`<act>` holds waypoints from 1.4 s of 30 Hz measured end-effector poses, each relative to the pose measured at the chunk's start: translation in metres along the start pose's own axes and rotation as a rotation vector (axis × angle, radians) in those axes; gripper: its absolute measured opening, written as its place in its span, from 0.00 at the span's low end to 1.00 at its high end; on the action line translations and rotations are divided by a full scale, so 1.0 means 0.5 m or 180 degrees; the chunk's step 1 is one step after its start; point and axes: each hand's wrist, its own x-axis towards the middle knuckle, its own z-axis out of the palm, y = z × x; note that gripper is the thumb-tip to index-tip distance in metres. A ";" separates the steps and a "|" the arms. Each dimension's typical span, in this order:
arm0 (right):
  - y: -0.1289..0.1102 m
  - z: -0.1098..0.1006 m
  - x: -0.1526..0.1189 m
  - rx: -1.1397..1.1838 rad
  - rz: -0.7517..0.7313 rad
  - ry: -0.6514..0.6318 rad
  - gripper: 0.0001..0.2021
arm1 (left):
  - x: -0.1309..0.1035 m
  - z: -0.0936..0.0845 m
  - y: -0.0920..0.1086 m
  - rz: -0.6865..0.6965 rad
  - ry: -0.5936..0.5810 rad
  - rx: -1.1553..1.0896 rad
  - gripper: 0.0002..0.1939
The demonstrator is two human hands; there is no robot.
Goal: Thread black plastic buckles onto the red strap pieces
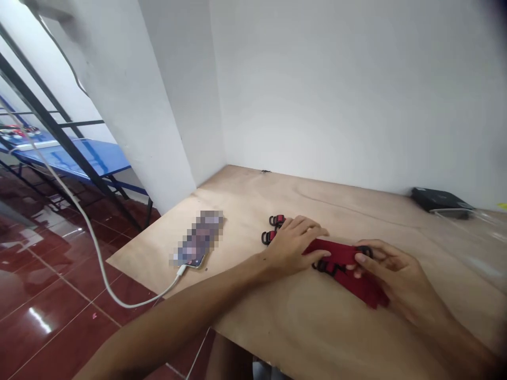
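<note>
A red strap (336,252) with black fittings stretches between my two hands just above the tabletop. My left hand (291,245) curves over its left end, fingers on the far side and thumb on the near side, so that end is hidden. The thumb and fingers of my right hand (390,269) pinch the right end by a black ring (364,250). Beneath and nearer to me lies a second red strap (356,287) with a black buckle, partly covered by my right hand. Two black rings with red webbing (269,237) stick out to the left of my left hand.
A phone (200,237) with a blurred screen lies left on the wooden table (301,327), and its white cable (99,253) hangs past the edge. A black case (439,199) and clear plastic (483,237) are at the right by the wall. Blue tables (95,155) stand beyond the pillar.
</note>
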 end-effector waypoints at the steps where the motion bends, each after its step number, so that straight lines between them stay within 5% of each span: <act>1: 0.002 0.007 -0.003 0.0018 0.0031 -0.0035 0.22 | 0.000 0.001 -0.001 0.0068 -0.0143 -0.0033 0.14; 9: 0.019 0.002 0.009 0.0478 -0.0285 0.0016 0.18 | 0.001 -0.002 -0.004 -0.0243 -0.0248 -0.0655 0.10; 16: 0.024 -0.008 0.017 0.0722 -0.0348 0.0080 0.17 | 0.006 -0.016 -0.045 -0.0885 0.0235 -0.1114 0.16; 22: 0.020 0.018 0.003 0.0804 -0.0287 0.0042 0.18 | 0.011 0.001 0.000 0.0012 -0.0709 -0.0956 0.12; 26: 0.011 -0.006 0.015 0.0694 -0.0321 0.0438 0.20 | 0.019 -0.026 -0.001 -0.0675 -0.0982 -0.1630 0.19; 30: 0.002 -0.064 0.034 0.0439 -0.0420 0.1000 0.21 | 0.025 -0.106 -0.021 -0.1175 -0.1450 -0.2055 0.20; 33: 0.007 -0.085 0.039 -0.0119 -0.0302 0.0653 0.22 | 0.010 -0.159 -0.023 -0.1016 -0.2647 -0.1706 0.16; 36: 0.027 -0.078 0.043 -0.0769 -0.0493 0.0241 0.18 | -0.026 -0.187 -0.021 -0.1050 -0.3011 -0.1066 0.13; 39: 0.050 -0.068 0.053 -0.1468 -0.0846 0.0368 0.12 | -0.059 -0.195 -0.019 -0.1314 -0.2816 -0.0414 0.09; 42: 0.062 -0.070 0.063 -0.1948 -0.1040 0.0574 0.09 | -0.068 -0.189 -0.011 -0.1413 -0.2073 0.0427 0.07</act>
